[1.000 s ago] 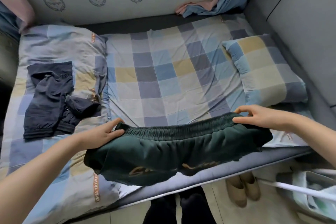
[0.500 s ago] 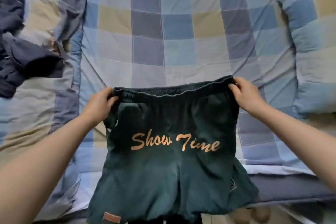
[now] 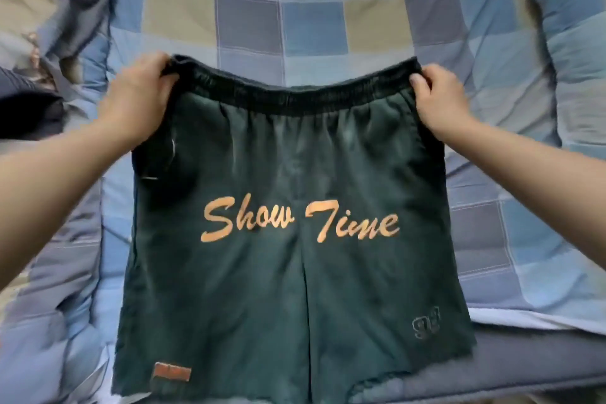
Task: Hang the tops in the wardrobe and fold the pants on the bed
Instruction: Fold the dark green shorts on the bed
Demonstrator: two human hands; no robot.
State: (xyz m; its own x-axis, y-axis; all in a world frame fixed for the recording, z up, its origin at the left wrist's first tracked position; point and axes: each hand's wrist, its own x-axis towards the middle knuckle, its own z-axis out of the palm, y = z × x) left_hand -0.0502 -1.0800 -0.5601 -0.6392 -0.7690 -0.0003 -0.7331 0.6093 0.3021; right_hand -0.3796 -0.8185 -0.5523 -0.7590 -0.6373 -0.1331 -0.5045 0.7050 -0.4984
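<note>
Green shorts held up by the waistband over the bed

Nearest you, the raw-edged hems of the green shorts hang limp: soft, light cotton-like knit that will drape and crease wherever you let go. Keep your hold at the elastic's two ends, where your left hand and right hand each pinch the gathered, ribbed band. Beyond lies the rumpled checked bedsheet, a plump pillow to the right.
</note>
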